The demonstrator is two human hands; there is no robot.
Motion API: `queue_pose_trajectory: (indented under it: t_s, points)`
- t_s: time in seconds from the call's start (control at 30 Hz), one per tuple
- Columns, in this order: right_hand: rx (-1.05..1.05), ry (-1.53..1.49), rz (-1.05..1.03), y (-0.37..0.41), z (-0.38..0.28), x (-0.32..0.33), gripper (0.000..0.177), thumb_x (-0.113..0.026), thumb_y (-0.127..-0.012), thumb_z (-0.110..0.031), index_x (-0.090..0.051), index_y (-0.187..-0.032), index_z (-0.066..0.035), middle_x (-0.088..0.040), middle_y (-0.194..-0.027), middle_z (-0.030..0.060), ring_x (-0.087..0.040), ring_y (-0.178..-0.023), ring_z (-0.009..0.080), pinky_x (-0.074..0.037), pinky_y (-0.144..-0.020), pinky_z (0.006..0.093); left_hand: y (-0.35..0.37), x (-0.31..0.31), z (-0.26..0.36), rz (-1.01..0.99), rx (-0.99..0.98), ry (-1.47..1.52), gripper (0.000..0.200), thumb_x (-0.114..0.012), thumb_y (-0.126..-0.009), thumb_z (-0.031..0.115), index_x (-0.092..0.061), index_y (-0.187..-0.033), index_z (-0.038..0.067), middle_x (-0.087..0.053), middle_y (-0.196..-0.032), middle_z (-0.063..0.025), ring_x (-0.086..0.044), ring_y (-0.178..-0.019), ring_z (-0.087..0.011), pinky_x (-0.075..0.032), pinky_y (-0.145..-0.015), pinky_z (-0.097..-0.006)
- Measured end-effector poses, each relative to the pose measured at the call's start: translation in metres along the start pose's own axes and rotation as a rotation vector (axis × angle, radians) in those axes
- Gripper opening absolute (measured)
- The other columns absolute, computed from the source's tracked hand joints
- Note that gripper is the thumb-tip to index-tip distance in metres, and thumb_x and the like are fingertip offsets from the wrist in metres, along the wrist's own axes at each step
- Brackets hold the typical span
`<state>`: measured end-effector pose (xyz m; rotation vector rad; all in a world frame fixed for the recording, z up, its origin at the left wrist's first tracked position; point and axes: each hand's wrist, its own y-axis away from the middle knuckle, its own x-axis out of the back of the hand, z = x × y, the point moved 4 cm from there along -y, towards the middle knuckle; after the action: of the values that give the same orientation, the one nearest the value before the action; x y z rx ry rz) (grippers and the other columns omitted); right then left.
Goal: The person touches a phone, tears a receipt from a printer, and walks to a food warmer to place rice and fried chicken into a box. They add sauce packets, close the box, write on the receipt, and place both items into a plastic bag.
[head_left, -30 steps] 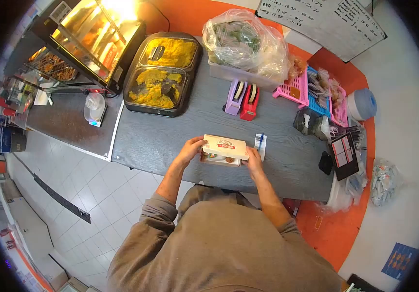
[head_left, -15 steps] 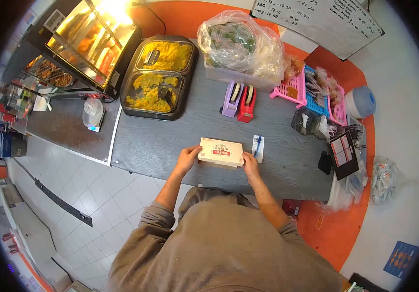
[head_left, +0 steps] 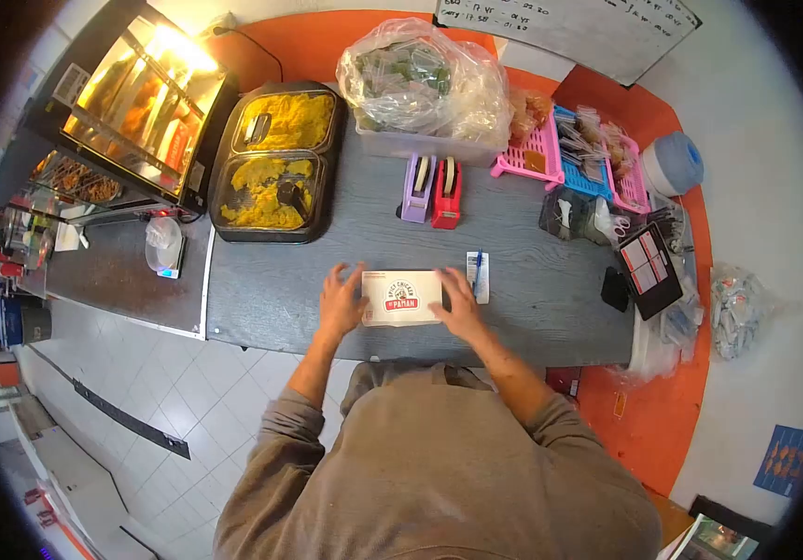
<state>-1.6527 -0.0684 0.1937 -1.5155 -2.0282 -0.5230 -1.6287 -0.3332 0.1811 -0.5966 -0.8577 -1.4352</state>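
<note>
A closed cream cardboard food box (head_left: pixel 378 301) with a red and black printed logo lies flat on the dark grey counter. At its left end is my left hand (head_left: pixel 339 303), fingers apart and fingertips right at the edge. My right hand (head_left: pixel 460 310) spreads its fingers over the right end, with the fingertips overlapping the lid's corner. Just beyond that hand, a blue pen (head_left: pixel 479 266) rests on a white printed slip (head_left: pixel 483 287).
Purple (head_left: pixel 414 201) and red (head_left: pixel 447 207) tape dispensers stand behind the box. Two-part trays of yellow food (head_left: pixel 271 191) sit left, beside a lit display warmer (head_left: pixel 140 103). Further right are baskets of sachets (head_left: pixel 583 159) and a black tablet-like stand (head_left: pixel 651 273).
My hands have loosened from gripping the box's ends to spread fingers. The box now lies flatter, lid fully down. The whole view has shifted slightly.
</note>
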Motion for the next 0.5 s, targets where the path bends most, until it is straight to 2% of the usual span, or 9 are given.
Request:
queue_pose_trajectory:
  t_s: [0.03, 0.07, 0.1, 0.13, 0.2, 0.27, 0.33, 0.4, 0.5]
  points:
    - [0.117, 0.061, -0.185, -0.006, -0.017, 0.004, 0.047, -0.067, -0.086, -0.018, -0.056, -0.131, -0.008, -0.044, -0.140, 0.0182, -0.039, -0.134, 0.0337, -0.041, -0.105, 0.0438, -0.009, 0.013, 0.010, -0.002, -0.002, -0.004, 0.070, -0.075, -0.075, 0.015, -0.050, -0.139, 0.025, -0.040, -0.141, -0.0163, -0.041, -0.124, -0.0374, -0.040, -0.102, -0.0472]
    - [0.112, 0.054, -0.188, -0.010, -0.015, 0.007, 0.047, -0.067, -0.086, -0.018, -0.056, -0.131, -0.008, -0.044, -0.140, 0.0182, -0.039, -0.134, 0.0337, -0.041, -0.105, 0.0438, -0.013, 0.015, 0.027, -0.161, -0.286, -0.140, 0.074, -0.078, -0.070, 0.016, -0.050, -0.139, 0.027, -0.036, -0.144, -0.0176, -0.040, -0.126, -0.0395, -0.042, -0.102, -0.0477]
    - [0.260, 0.163, -0.302, -0.011, -0.018, 0.005, 0.045, -0.067, -0.085, -0.016, -0.058, -0.128, -0.009, -0.047, -0.138, 0.0163, -0.041, -0.134, 0.0322, -0.044, -0.103, 0.0438, -0.010, 0.011, 0.038, -0.322, -0.569, -0.274, 0.079, -0.081, -0.066, 0.017, -0.051, -0.138, 0.029, -0.032, -0.147, -0.0189, -0.040, -0.128, -0.0415, -0.043, -0.102, -0.0483]
    - [0.412, 0.273, -0.411, -0.008, -0.019, 0.002, 0.042, -0.067, -0.084, -0.015, -0.060, -0.125, -0.009, -0.050, -0.136, 0.0144, -0.043, -0.133, 0.0306, -0.046, -0.102, 0.0439, -0.013, 0.008, 0.041, -0.327, -0.566, -0.278, 0.079, -0.081, -0.066, 0.017, -0.051, -0.138, 0.029, -0.032, -0.147, -0.0189, -0.040, -0.128, -0.0415, -0.043, -0.102, -0.0483]
    - [0.522, 0.387, -0.396, -0.004, -0.001, -0.010, 0.041, -0.064, -0.084, -0.013, -0.060, -0.124, -0.008, -0.054, -0.132, 0.0125, -0.045, -0.132, 0.0292, -0.046, -0.102, 0.0421, -0.021, -0.012, 0.041, -0.560, -0.541, -0.278, 0.087, -0.084, -0.061, 0.025, -0.047, -0.140, 0.035, -0.027, -0.151, -0.0189, -0.033, -0.133, -0.0449, -0.039, -0.105, -0.0519]
    - [0.663, 0.480, -0.313, 0.003, 0.002, -0.007, 0.035, -0.056, -0.085, -0.008, -0.063, -0.120, -0.009, -0.061, -0.123, 0.0074, -0.052, -0.126, 0.0268, -0.048, -0.100, 0.0384, -0.021, -0.016, 0.030, -0.522, -0.628, -0.267, 0.087, -0.083, -0.062, 0.032, -0.045, -0.141, 0.036, -0.025, -0.153, -0.0188, -0.031, -0.134, -0.0466, -0.038, -0.106, -0.0538]
    - [0.730, 0.497, -0.257, 0.002, 0.003, -0.004, 0.035, -0.059, -0.085, -0.011, -0.063, -0.119, -0.009, -0.061, -0.122, 0.0070, -0.053, -0.125, 0.0264, -0.048, -0.099, 0.0389, -0.015, -0.028, 0.019, -0.482, -0.718, -0.251, 0.088, -0.082, -0.063, 0.039, -0.043, -0.142, 0.038, -0.023, -0.154, -0.0187, -0.028, -0.135, -0.0483, -0.036, -0.106, -0.0558]
    - [0.790, 0.505, -0.200, 0.008, 0.002, -0.006, 0.035, -0.061, -0.084, -0.013, -0.063, -0.119, -0.009, -0.061, -0.122, 0.0066, -0.053, -0.124, 0.0260, -0.048, -0.099, 0.0394, 0.001, -0.037, 0.008, -0.243, -0.806, -0.405, 0.084, -0.079, -0.065, 0.049, -0.044, -0.141, 0.038, -0.018, -0.156, -0.0196, -0.024, -0.136, -0.0507, -0.031, -0.106, -0.0629]
    - [0.736, 0.393, -0.157, 0.005, 0.002, -0.003, 0.033, -0.067, -0.082, -0.019, -0.066, -0.114, -0.009, -0.063, -0.118, 0.0052, -0.055, -0.121, 0.0253, -0.046, -0.098, 0.0389, 0.004, -0.012, 0.039, -0.361, -0.665, -0.428, 0.076, -0.074, -0.069, 0.055, -0.050, -0.137, 0.036, -0.013, -0.157, -0.0195, -0.021, -0.138, -0.0495, -0.028, -0.105, -0.0661]
